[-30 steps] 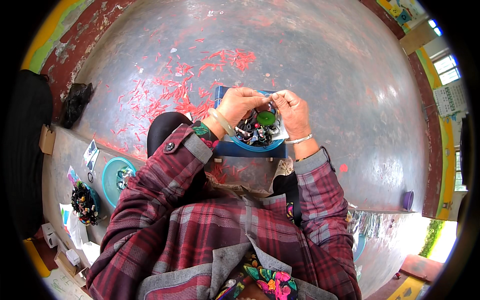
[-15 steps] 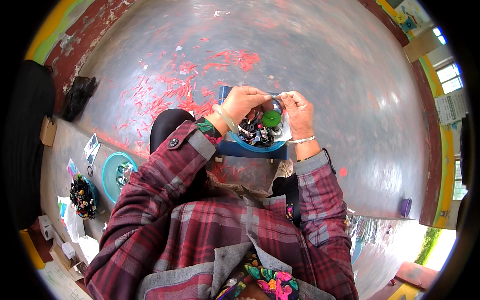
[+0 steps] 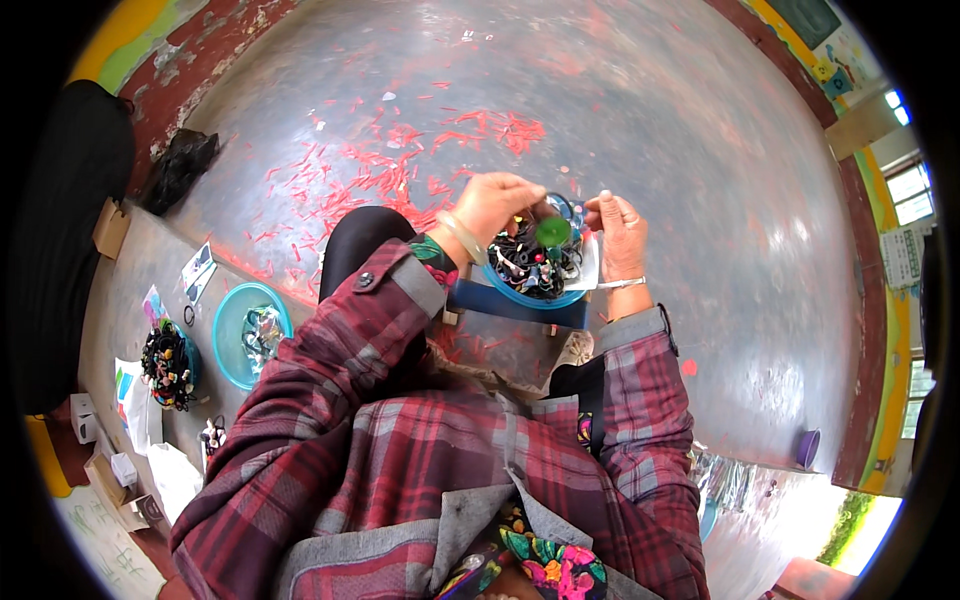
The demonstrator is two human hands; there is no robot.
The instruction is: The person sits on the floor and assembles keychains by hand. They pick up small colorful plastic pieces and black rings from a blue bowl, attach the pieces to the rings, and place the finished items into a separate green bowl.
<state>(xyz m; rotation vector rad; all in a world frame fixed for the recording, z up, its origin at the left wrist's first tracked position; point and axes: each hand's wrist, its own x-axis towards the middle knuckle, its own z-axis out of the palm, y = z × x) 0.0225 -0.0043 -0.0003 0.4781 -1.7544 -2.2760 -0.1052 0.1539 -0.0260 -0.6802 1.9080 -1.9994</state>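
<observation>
My left hand [image 3: 493, 213] is closed in a pinch on a thin dark loop [image 3: 565, 205], which looks like a hair tie. Just below the loop, a round green disc [image 3: 553, 233] shows blurred; I cannot tell whether it is attached. A short way to the right, my right hand [image 3: 621, 236] is raised with thumb and fingers together, and anything between them is too small to make out. Under both hands a blue basin [image 3: 525, 299] holds many black hair ties [image 3: 530, 262], some with small coloured ornaments. It rests on a small dark blue stool [image 3: 490, 302].
Red scraps [image 3: 400, 160] litter the grey floor ahead. To my left are a turquoise basin [image 3: 220, 345] with wrapped pieces, a heap of black hair ties [image 3: 165, 365] and a white bag [image 3: 175, 478]. A purple container [image 3: 808, 448] stands far right.
My hands, nearly meeting at the fingertips before, are now apart, the right one drawn away to the right. The whole view has shifted slightly.
</observation>
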